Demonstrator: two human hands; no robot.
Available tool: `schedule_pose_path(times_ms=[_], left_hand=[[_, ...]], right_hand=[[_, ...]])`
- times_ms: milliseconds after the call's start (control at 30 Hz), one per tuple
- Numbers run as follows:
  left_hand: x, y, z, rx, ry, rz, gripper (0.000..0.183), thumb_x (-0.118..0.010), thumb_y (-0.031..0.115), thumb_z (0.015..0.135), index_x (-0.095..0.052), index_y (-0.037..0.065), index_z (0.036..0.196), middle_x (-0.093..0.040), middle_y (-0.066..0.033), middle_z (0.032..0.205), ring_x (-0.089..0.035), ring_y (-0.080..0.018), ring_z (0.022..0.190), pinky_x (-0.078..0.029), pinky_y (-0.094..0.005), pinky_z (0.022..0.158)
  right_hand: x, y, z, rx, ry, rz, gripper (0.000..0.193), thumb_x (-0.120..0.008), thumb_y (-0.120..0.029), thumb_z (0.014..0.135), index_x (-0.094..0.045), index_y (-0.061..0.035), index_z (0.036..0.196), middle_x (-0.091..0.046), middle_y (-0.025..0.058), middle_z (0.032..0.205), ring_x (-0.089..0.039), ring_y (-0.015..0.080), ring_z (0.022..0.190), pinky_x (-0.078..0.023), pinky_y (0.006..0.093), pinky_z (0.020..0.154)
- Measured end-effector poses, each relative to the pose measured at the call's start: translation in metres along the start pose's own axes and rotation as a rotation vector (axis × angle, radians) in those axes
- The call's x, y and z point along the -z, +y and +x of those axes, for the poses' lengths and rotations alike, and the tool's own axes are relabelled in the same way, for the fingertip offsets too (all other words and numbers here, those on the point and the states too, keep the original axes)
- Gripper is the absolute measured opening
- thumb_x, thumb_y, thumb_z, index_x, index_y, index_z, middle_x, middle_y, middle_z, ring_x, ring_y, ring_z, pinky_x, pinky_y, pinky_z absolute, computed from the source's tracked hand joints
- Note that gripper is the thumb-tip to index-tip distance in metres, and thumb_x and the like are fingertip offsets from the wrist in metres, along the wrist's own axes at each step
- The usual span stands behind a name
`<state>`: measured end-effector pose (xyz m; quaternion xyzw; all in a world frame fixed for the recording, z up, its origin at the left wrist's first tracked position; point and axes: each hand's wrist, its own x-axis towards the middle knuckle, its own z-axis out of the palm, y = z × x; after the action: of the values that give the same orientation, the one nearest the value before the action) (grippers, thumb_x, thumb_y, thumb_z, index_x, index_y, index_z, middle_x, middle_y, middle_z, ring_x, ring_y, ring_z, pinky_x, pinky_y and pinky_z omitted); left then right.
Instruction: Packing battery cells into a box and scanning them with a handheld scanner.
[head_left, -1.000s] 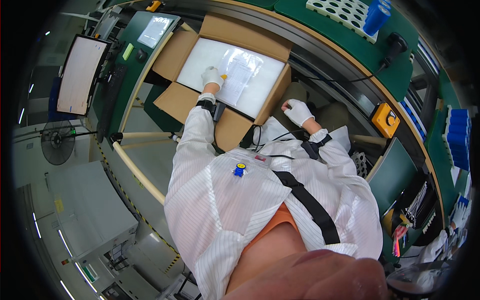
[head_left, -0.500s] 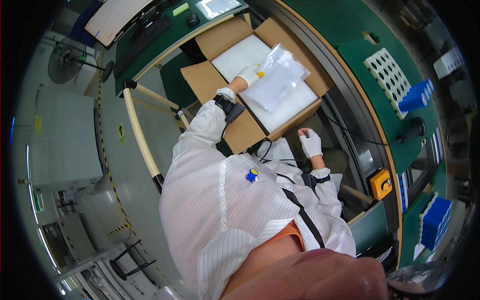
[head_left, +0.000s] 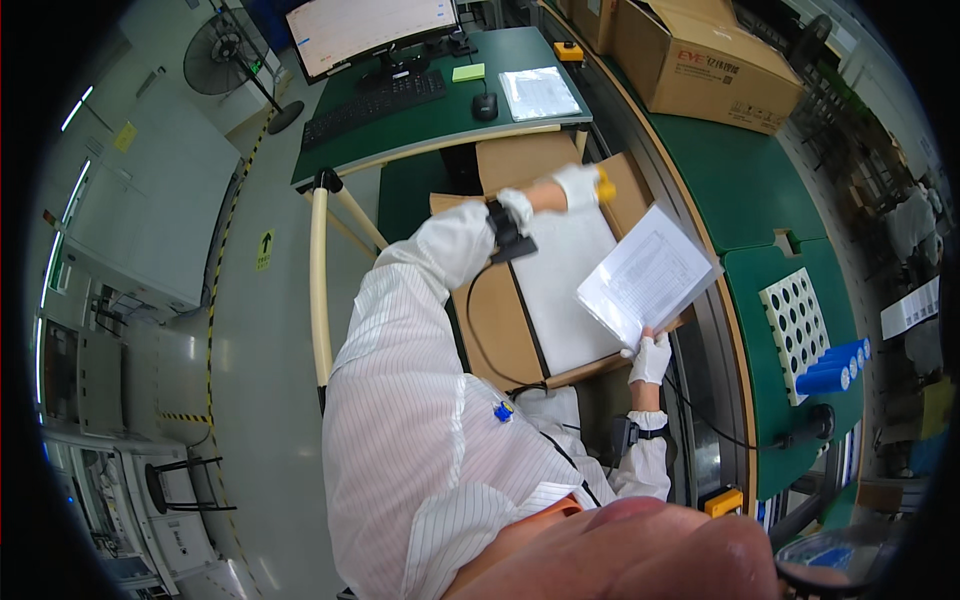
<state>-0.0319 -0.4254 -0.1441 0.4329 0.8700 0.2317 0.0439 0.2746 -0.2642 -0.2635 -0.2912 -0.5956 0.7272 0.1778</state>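
My right hand (head_left: pixel 651 359), in a white glove with bare fingertips, grips the lower corner of a clear plastic document sleeve (head_left: pixel 648 272). A white printed sheet lies inside the sleeve, which is tilted over the right side of an open cardboard box (head_left: pixel 492 325). White foam (head_left: pixel 566 290) fills the box top. My left hand (head_left: pixel 580 187), gloved in white with yellow-covered fingertips, hovers above the box's far end, apart from the sleeve. Motion blurs its fingers, so their closure is unclear.
Beyond the box, a green desk (head_left: pixel 520 50) carries a monitor, keyboard (head_left: pixel 375 108), mouse (head_left: pixel 485 106) and papers. On the right bench are a large carton (head_left: pixel 700 70), a white perforated holder (head_left: pixel 795 325) and blue cylinders (head_left: pixel 835 370). A cream tube rail (head_left: pixel 320 280) stands left.
My left hand has let go of the sleeve and moved toward the box's far end. My right hand has risen and taken hold of the sleeve, now farther right. The view has shifted.
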Motion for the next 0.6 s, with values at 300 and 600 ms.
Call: schedule_pose_path(times_ms=[300,600], left_hand=[[0.076,-0.146,0.113,0.766,0.349,0.255,0.048,-0.060,0.039,0.082,-0.060,0.004,0.115,-0.062,-0.0193,0.112,-0.061,-0.0345,0.101,-0.048,-0.0389,0.087],[0.064,-0.191,0.136,1.306,1.198,-0.704,0.037,-0.055,0.032,0.088,-0.058,0.005,0.114,-0.057,-0.0173,0.117,-0.059,-0.0298,0.104,-0.049,-0.0353,0.086]], right_hand=[[0.004,0.034,0.028,-0.043,-0.235,-0.445,0.022,-0.049,-0.016,0.093,-0.056,0.0034,0.099,-0.060,0.0088,0.079,-0.058,0.0140,0.061,-0.048,0.0295,0.043],[0.019,0.051,0.036,0.030,-0.319,-0.479,0.020,-0.050,-0.015,0.092,-0.056,0.0034,0.098,-0.061,0.0101,0.078,-0.057,0.0152,0.065,-0.046,0.0291,0.057]])
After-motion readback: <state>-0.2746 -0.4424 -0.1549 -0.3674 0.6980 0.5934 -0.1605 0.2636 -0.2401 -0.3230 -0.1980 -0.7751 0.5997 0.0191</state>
